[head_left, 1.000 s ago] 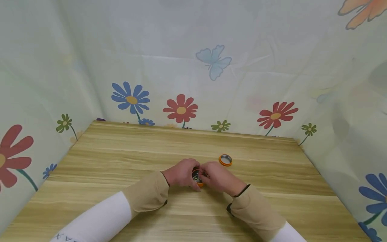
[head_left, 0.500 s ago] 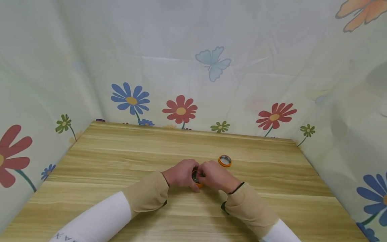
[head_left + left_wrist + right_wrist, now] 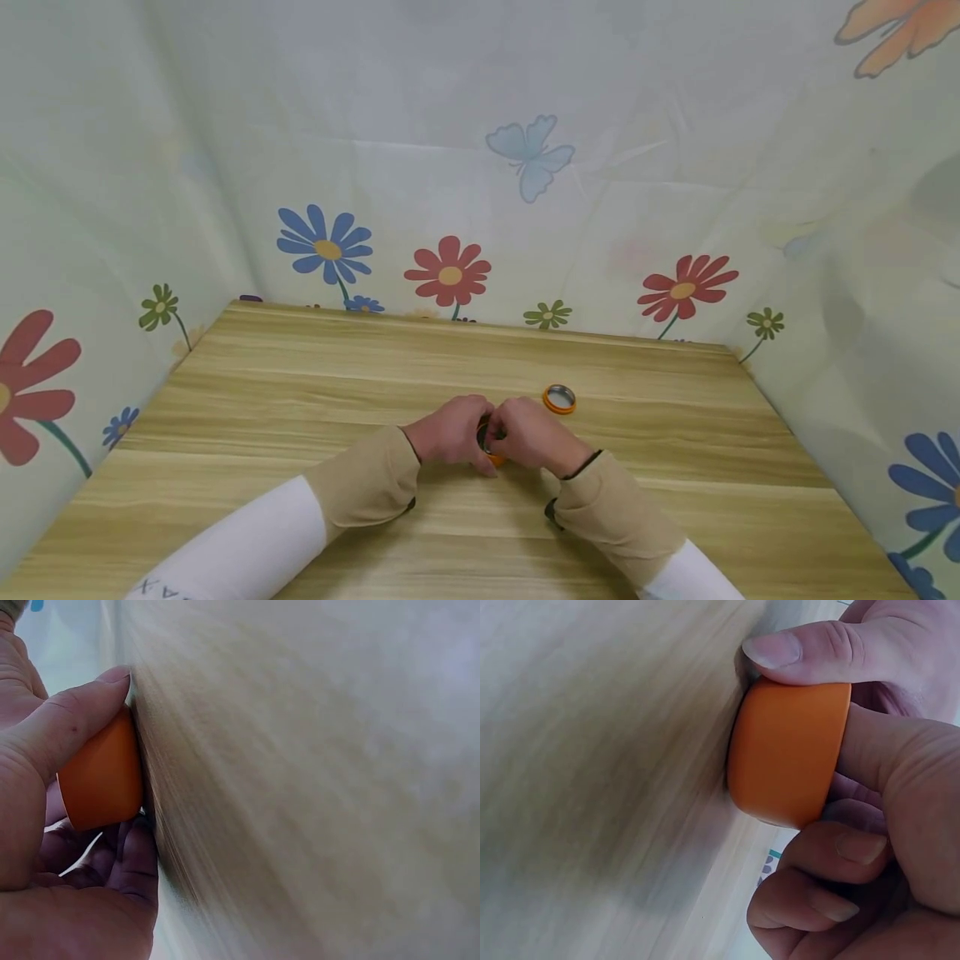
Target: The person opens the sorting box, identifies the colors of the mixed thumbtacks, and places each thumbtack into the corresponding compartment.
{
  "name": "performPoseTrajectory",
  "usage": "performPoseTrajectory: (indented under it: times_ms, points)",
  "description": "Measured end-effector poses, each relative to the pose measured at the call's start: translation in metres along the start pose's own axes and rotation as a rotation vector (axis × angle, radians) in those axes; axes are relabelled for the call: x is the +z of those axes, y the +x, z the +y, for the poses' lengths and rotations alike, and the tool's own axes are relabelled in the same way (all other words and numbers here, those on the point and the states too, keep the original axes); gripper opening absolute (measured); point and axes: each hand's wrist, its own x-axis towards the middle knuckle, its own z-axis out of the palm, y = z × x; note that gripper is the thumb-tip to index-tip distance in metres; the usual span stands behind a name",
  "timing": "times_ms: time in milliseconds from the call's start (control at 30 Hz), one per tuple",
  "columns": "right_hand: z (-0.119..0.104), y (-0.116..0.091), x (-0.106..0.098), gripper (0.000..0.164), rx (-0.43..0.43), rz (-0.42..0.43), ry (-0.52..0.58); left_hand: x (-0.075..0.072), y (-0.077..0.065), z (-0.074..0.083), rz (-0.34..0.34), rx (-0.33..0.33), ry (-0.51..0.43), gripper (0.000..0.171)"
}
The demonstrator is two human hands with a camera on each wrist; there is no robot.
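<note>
Two sleeves (image 3: 240,533), white above tan cuffs (image 3: 367,473), come in from the near side of a wood-grained table (image 3: 337,367). Just past them, an orange container (image 3: 787,750) sits on the table between both hands. Its wall is smooth and plain, rounding in toward the base; from the head view the inside looks dark, though fingers hide most of it. The left hand (image 3: 450,431) grasps the wall, thumb on the near side and fingers around the far one. The right hand (image 3: 534,437) bends over the opening with curled fingers, one digit reaching inside the rim; whether it pinches anything in there I cannot tell. A second ago more of the dark interior showed, with a greenish mark in it; now the right hand covers most of that, its wrist shifted slightly left. Farther off, an orange ring (image 3: 559,410) with a silvery inner band lies where it lay then. Behind the table hangs a pale backdrop (image 3: 675,167) printed with flowers (image 3: 450,276) and a butterfly (image 3: 534,158).
</note>
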Motion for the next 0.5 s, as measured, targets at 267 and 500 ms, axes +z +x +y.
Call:
performPoseTrajectory:
  times_ms: [267,500]
  points:
    - [0.002,-0.001,-0.003,0.018,-0.026,-0.013,0.057,0.000,-0.001,0.000,0.004,0.003,-0.013,0.046]
    - [0.009,-0.007,-0.016,0.009,0.005,0.015,0.129,0.002,0.001,-0.002,0.002,-0.017,0.008,0.050]
